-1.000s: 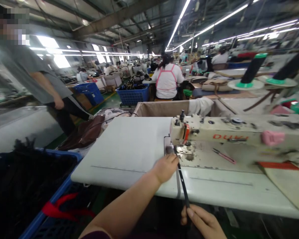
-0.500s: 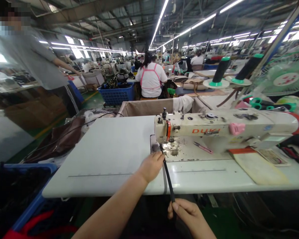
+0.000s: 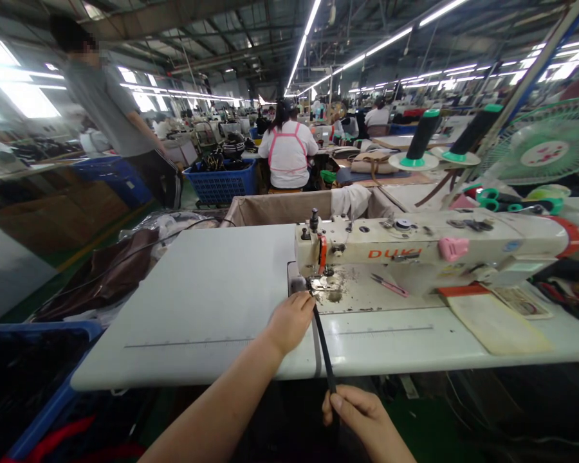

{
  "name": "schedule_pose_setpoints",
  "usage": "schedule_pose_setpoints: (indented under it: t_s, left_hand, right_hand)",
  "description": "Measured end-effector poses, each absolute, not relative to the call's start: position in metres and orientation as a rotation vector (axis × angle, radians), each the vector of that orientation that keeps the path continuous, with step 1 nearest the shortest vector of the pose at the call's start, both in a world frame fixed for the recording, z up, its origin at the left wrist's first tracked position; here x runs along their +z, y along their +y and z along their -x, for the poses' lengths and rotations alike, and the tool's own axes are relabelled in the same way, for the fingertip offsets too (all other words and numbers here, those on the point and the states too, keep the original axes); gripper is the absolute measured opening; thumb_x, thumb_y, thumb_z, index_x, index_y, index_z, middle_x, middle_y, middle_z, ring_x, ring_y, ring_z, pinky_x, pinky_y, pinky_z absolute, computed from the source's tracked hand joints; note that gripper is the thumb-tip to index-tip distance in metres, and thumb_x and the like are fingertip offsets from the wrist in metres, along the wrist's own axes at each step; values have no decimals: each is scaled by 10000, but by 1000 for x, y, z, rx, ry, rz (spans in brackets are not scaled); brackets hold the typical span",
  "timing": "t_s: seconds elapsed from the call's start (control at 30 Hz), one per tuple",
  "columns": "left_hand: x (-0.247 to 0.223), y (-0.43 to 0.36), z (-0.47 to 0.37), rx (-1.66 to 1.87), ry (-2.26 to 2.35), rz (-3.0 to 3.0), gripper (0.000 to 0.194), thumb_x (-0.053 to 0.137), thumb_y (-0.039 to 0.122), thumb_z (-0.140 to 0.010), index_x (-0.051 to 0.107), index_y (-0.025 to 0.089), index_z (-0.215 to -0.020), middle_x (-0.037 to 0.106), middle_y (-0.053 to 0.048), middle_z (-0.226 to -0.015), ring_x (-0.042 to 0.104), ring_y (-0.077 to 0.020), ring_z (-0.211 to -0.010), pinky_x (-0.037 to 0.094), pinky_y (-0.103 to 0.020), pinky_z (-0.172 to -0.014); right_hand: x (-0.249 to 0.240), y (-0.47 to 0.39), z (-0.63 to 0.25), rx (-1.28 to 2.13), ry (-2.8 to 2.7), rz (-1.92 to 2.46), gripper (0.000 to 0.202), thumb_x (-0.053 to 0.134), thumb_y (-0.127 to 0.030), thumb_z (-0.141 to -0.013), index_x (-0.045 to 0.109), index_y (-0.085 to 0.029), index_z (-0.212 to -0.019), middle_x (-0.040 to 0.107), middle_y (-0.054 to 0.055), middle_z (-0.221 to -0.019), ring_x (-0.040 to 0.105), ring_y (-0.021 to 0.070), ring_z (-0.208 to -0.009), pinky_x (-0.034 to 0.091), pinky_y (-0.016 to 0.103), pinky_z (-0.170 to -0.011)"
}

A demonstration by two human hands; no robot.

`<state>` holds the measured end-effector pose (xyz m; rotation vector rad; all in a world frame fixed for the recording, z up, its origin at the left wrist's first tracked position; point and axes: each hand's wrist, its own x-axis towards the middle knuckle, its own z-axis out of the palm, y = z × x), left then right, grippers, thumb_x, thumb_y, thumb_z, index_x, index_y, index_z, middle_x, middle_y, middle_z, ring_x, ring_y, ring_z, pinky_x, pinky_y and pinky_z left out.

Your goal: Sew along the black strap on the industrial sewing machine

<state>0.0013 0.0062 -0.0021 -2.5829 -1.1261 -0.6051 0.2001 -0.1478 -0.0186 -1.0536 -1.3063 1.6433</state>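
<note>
The right hand (image 3: 359, 413) pinched a black strap (image 3: 325, 347) between thumb and fingers, just off the near edge of the table (image 3: 197, 283). The left hand (image 3: 291, 323), fingers bent together, rested at its far part; its grip was unclear. Much strap lay this side of the sewing machine (image 3: 429, 243); any finished stitching was hidden. Pink snips (image 3: 390, 286) lay alongside, a cloth-lined bin (image 3: 280, 209) beyond.

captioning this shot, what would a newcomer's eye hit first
Probably the cream sewing machine with orange lettering, right of centre. Nearer the camera, both hands are on a black strip running toward its needle end. Beyond sits a person in white and pink, and a green fan is at far right.
</note>
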Motion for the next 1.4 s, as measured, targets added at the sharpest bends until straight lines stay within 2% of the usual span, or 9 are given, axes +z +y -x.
schedule_pose_setpoints:
  t_s: [0.27, 0.5, 0.67, 0.8, 0.97, 1.07, 1.17, 1.4]
  left_hand:
    - [-8, 9, 0, -684, -1142, 2630, 265, 507, 149, -1019, 616, 141, -1260, 665, -147, -1309, 643, -250, -1255, 544, -417, -1125]
    - [-3, 6, 1, -697, -1100, 2628, 236, 490, 158, -1029, 623, 150, -1224, 680, -146, -1249, 673, -245, -1172, 575, -422, -1076]
    - [-1, 4, 2, -673, -1074, 2641, 209, 478, 157, -1034, 632, 148, -1175, 686, -140, -1214, 672, -245, -1161, 574, -416, -1075]
    - [-2, 5, 2, -640, -1090, 2662, 196, 486, 156, -1029, 636, 157, -1156, 683, -136, -1222, 672, -245, -1165, 564, -423, -1087]
    - [-3, 4, 2, -611, -1103, 2679, 219, 463, 156, -1040, 620, 152, -1192, 671, -136, -1252, 645, -247, -1225, 543, -421, -1110]
    - [-1, 4, 2, -594, -1110, 2677, 221, 465, 159, -1038, 616, 151, -1200, 666, -139, -1260, 648, -243, -1213, 537, -412, -1113]
    - [2, 3, 2, -580, -1110, 2676, 223, 472, 155, -1033, 615, 153, -1204, 672, -134, -1237, 657, -241, -1187, 547, -405, -1095]
    - [4, 3, 2, -613, -1080, 2656, 219, 473, 153, -1035, 616, 139, -1200, 678, -147, -1230, 671, -245, -1146, 566, -409, -1067]
  right_hand:
    - [-6, -149, -200, 1661, -1306, 1051, 558, 646, -696, -919, 752, -176, -746, 679, 51, -719, 567, 186, -713, 430, 302, -705]
    - [-9, -150, -202, 1677, -1303, 1029, 532, 650, -669, -927, 754, -174, -763, 665, 48, -744, 563, 180, -727, 441, 293, -709]
    - [-5, -147, -201, 1584, -1373, 998, 497, 691, -650, -904, 738, -190, -720, 686, 57, -819, 625, 218, -827, 482, 324, -820]
    - [-6, -145, -198, 1564, -1318, 1024, 443, 742, -644, -867, 777, -206, -815, 737, 69, -897, 659, 245, -910, 492, 351, -883]
    - [-2, -147, -195, 1765, -1097, 1027, 558, 756, -723, -815, 744, -187, -968, 763, 76, -810, 646, 197, -746, 463, 303, -702]
    - [3, -149, -195, 1804, -1091, 1018, 562, 733, -718, -843, 734, -163, -937, 746, 71, -716, 622, 172, -655, 419, 281, -648]
    - [3, -153, -197, 1837, -1121, 988, 556, 679, -700, -897, 733, -151, -822, 712, 68, -652, 633, 183, -637, 435, 291, -648]
    - [2, -154, -202, 1786, -1179, 939, 512, 671, -635, -936, 766, -155, -788, 716, 71, -716, 655, 202, -730, 474, 315, -729]
